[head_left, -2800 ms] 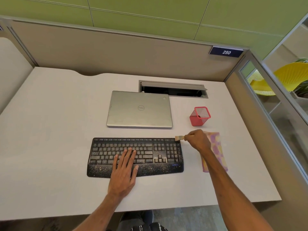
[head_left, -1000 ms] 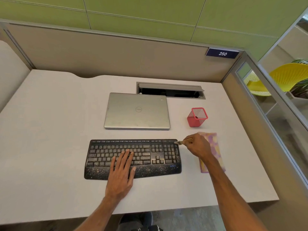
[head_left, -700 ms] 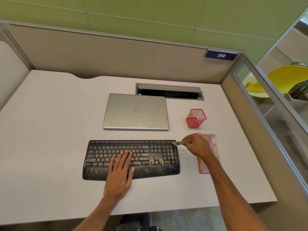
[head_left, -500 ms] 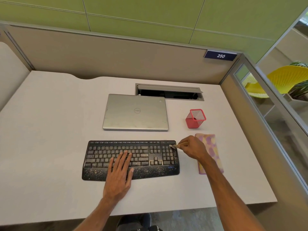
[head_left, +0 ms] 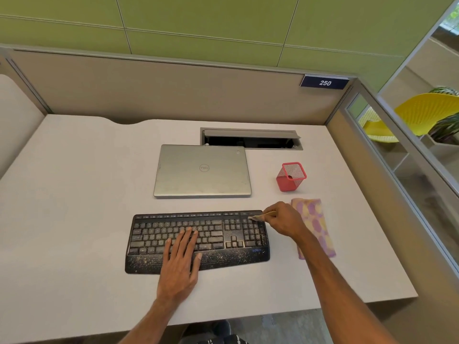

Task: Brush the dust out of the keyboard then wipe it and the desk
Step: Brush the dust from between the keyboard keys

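Note:
A black keyboard (head_left: 159, 234) speckled with pale dust lies on the white desk (head_left: 74, 194). My left hand (head_left: 182, 259) rests flat on its keys and palm rest, fingers spread, holding it down. My right hand (head_left: 283, 220) pinches a small brush (head_left: 259, 216) whose bristles touch the top right corner of the number pad. A folded pink-and-yellow cloth (head_left: 316, 224) lies on the desk just right of the keyboard, partly under my right forearm.
A closed silver laptop (head_left: 201, 170) lies behind the keyboard. A red mesh pen holder (head_left: 290, 177) stands to its right. An open cable tray (head_left: 250, 139) is set in the desk behind. Partition walls enclose the back and right.
My right hand has brought the brush leftwards from beside the keyboard onto the top of the number pad. The left hand stays pressed on the keyboard.

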The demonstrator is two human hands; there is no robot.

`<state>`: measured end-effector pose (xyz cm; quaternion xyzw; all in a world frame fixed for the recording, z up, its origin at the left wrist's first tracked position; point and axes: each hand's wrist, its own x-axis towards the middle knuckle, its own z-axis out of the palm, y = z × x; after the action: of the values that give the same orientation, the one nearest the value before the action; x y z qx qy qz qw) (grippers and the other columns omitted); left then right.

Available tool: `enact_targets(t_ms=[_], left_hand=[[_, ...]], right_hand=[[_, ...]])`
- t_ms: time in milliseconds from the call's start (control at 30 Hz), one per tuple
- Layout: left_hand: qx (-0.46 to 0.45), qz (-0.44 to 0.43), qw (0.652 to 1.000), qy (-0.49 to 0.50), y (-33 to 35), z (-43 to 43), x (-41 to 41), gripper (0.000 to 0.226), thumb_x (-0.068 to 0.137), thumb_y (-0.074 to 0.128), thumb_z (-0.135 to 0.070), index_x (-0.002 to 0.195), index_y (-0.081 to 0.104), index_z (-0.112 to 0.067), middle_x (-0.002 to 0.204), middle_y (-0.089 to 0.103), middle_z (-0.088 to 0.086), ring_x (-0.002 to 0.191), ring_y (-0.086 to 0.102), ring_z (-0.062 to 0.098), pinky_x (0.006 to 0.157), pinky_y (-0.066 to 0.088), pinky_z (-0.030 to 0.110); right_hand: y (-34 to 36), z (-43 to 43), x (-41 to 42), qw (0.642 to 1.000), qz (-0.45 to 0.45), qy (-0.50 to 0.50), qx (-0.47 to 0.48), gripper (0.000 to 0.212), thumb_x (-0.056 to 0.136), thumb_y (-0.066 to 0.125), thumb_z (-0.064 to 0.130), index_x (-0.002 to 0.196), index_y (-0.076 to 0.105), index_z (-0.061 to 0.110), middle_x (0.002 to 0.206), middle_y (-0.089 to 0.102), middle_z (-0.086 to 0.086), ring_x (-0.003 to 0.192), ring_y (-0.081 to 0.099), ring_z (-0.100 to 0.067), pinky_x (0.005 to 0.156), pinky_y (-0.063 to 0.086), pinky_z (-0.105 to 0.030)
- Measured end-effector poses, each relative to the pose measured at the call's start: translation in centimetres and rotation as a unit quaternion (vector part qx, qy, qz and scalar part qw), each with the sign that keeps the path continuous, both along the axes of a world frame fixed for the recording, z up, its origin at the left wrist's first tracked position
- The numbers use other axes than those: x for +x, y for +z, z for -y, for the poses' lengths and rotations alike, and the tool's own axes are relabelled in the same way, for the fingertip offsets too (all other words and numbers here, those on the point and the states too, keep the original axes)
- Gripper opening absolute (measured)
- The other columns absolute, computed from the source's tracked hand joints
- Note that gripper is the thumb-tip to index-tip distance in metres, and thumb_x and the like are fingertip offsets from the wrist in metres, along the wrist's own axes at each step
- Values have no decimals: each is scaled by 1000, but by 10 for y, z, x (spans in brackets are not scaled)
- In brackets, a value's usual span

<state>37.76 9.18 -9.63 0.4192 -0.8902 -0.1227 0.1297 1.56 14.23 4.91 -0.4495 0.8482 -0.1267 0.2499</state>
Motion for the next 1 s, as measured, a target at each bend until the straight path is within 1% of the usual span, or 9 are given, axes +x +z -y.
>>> enact_targets(t_ms=[67, 133, 300, 367, 567, 700, 800, 933, 1000], left_hand=[[1, 1, 1000, 0, 0, 0, 0, 69, 115, 30, -50, 177, 14, -23, 185, 7, -1, 171, 7, 20, 136, 9, 59], [1, 1, 1000, -1, -1, 0, 1, 69, 115, 31, -50, 177, 15, -23, 185, 8, -1, 171, 8, 21, 136, 9, 59], [0, -4, 1000, -2, 0, 0, -1, 69, 115, 31, -49, 177, 17, -22, 185, 10, 0, 171, 9, 20, 136, 10, 59], [2, -7, 1000, -2, 0, 0, 1, 68, 115, 30, -49, 176, 18, -22, 184, 12, 0, 171, 10, 20, 136, 11, 59], [4, -13, 1000, -2, 0, 0, 0, 69, 115, 34, -48, 176, 20, -21, 185, 12, 0, 171, 11, 21, 136, 12, 60], [0, -3, 1000, -3, 1, 0, 0, 68, 115, 29, -49, 176, 19, -21, 185, 11, 1, 171, 9, 21, 136, 13, 61], [1, -3, 1000, -3, 1, 0, 0, 69, 115, 32, -48, 176, 17, -21, 185, 9, 1, 171, 9, 21, 136, 13, 62], [1, 1, 1000, -3, 0, 0, 0, 69, 115, 31, -48, 177, 16, -21, 185, 8, 0, 171, 8, 21, 135, 13, 62], [1, 2, 1000, -3, 0, 0, 0, 69, 115, 32, -48, 177, 17, -21, 185, 8, 0, 171, 8, 21, 135, 14, 62]], right_hand=[[1, 2, 1, 999, 17, 23, 27, 28, 88, 79, 45, 106, 82, 24, 106, 79, 7, 93, 71, -13, 75, 53, -29], [3, 4, 0, 998, 8, 46, 35, 25, 90, 77, 43, 106, 82, 26, 107, 79, 7, 92, 70, -12, 75, 52, -29], [10, 9, -3, 999, -33, 28, -21, 22, 95, 72, 42, 108, 82, 28, 107, 79, 10, 93, 71, -11, 79, 57, -32], [9, 12, 3, 998, -40, 41, -11, 22, 94, 72, 42, 108, 82, 28, 106, 79, 9, 92, 70, -12, 76, 55, -31], [9, 15, 12, 997, 1, 77, 28, 23, 89, 78, 47, 104, 83, 31, 101, 79, 11, 84, 67, -8, 69, 45, -27], [14, 19, 10, 998, -19, 56, -7, 22, 93, 73, 41, 109, 82, 28, 106, 79, 10, 91, 69, -11, 75, 51, -29], [12, 21, 16, 998, -27, 65, -8, 21, 94, 71, 41, 108, 82, 29, 106, 79, 11, 96, 71, -13, 81, 57, -35], [9, 24, 25, 995, -12, 100, 26, 22, 92, 75, 45, 106, 83, 31, 101, 79, 13, 88, 70, -10, 73, 53, -30], [9, 25, 23, 993, -6, 109, 40, 22, 90, 76, 44, 106, 83, 30, 101, 80, 12, 86, 69, -10, 75, 55, -32]])
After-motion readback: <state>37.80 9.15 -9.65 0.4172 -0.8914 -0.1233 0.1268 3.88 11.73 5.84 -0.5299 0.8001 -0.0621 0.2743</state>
